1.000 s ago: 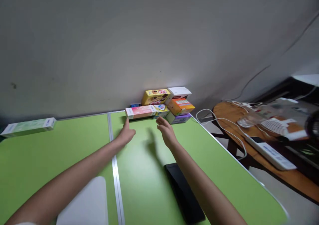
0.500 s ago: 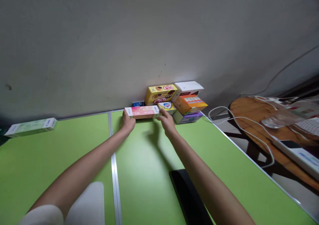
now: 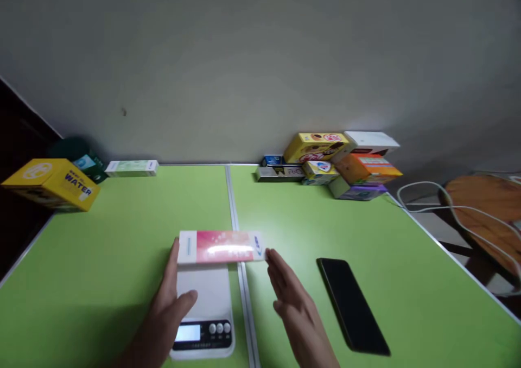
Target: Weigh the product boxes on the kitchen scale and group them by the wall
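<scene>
A long pink-and-white box [image 3: 223, 247] lies crosswise over the far part of a white digital kitchen scale [image 3: 203, 292]. Whether it rests on the scale or hovers just above it, I cannot tell. My left hand [image 3: 165, 297] presses its straight fingers against the box's left end, thumb off to the side above the scale. At the right end, the fingertips of my right hand [image 3: 295, 303] touch the box, so it is held between both hands. The scale's lit display and round buttons face me; its back edge is hidden by the box.
A black phone [image 3: 352, 305] lies to the right. Against the wall stand a yellow biscuit box [image 3: 313, 148], a dark narrow box [image 3: 280, 173], an orange box [image 3: 368, 168] and a purple box [image 3: 358, 190]. Leftward are a green-white box [image 3: 132, 167] and a yellow box [image 3: 52, 183].
The pink-and-white box has come away from the wall row, toward me and over the scale, between both hands. The dark narrow box behind it is now visible. My view has turned left.
</scene>
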A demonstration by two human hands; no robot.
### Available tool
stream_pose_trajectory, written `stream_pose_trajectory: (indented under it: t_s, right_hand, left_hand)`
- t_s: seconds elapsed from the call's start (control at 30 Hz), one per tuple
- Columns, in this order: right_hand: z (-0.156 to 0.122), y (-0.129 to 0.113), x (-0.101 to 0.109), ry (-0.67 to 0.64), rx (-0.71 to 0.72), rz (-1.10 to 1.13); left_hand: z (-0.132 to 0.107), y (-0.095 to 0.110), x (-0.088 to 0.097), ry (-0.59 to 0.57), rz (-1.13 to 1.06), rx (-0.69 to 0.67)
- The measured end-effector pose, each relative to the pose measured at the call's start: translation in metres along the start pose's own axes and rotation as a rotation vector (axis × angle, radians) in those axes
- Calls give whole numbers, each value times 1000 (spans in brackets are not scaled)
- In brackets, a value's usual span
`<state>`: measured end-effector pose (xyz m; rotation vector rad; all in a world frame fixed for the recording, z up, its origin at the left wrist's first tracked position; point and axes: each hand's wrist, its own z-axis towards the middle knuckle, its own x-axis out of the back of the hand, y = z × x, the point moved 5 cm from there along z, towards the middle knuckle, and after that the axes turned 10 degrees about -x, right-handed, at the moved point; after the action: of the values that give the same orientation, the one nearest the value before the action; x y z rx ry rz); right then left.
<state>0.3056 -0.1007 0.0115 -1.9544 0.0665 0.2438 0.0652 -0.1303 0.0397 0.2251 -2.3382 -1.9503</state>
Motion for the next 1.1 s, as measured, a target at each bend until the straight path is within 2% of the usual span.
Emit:
stream_pose_trajectory:
  t_s: [0.07,0.13,0.27,0.33,0.4,0.53,0.6,0.67,0.73,0.8,0.87,0.97,1.1]
  right_hand:
    - [-23,18,-22,-36,-16,-48]
    - [-35,31,-38,-7,-17,-72]
    - [-41,48,-49,67,-2,-63]
    - [-39,51,-41,88,-12,-57]
    - [-40,48,-23,166,-19,-54]
    - [-51,30,25,442,41,-15]
    - [-58,24,42,524,83,-8]
    - [-62,22,49,552,112,-16]
    - [-61,25,48,550,112,-21]
    - [-58,30,42,540,94,-3]
    - [-52,34,32,511,67,27]
    - [-40,40,13,425,21,33]
    - [-23,48,-15,248,-35,-96]
  left_hand:
    - [-25,-22,25,-3,-66,34]
    - [-39,-38,39,-5,-92,54]
    - [-49,-47,45,39,-73,78]
    - [-50,-41,49,111,-36,62]
    - [-49,-34,59,217,15,35]
    - [-49,-22,101,499,105,8]
    - [-53,-21,124,612,145,27]
    - [-59,-24,140,670,177,45]
    - [-65,-30,148,672,191,42]
    - [-71,-37,145,646,175,31]
    - [-75,-45,134,598,149,52]
    - [-78,-52,104,464,114,93]
    - [-76,-53,60,262,69,99]
